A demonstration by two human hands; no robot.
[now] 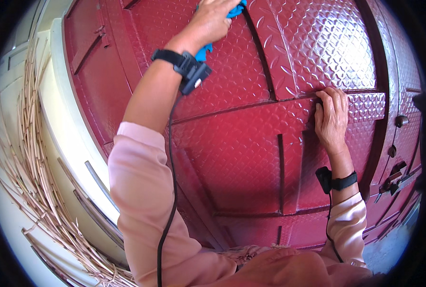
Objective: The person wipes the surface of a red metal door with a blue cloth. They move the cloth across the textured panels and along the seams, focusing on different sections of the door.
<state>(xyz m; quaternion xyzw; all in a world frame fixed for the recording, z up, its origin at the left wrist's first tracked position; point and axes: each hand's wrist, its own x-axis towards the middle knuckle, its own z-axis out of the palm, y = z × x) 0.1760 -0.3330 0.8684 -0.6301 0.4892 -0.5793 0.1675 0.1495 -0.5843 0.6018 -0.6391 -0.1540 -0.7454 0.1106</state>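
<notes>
My left hand point(214, 19) is pressed against a red-painted metal door point(234, 150) near the top of the view. A bright blue cloth point(237, 10) is bunched under its fingers, and another part of the cloth hangs out below the hand. The fingertips are partly cut off by the picture's edge. Lower and to the right, my right hand point(331, 114) rests on the door with its fingertips at the upper edge of a horizontal raised strip point(367, 106). Its thumb stands apart from the fingers, and no object shows in it.
Raised strips divide the door's diamond-patterned panels. Latch hardware point(394, 179) juts out at the right. A bundle of thin dry stalks point(37, 150) leans along the pale wall at the left, near several thin rods. Black cables run from devices strapped to both wrists.
</notes>
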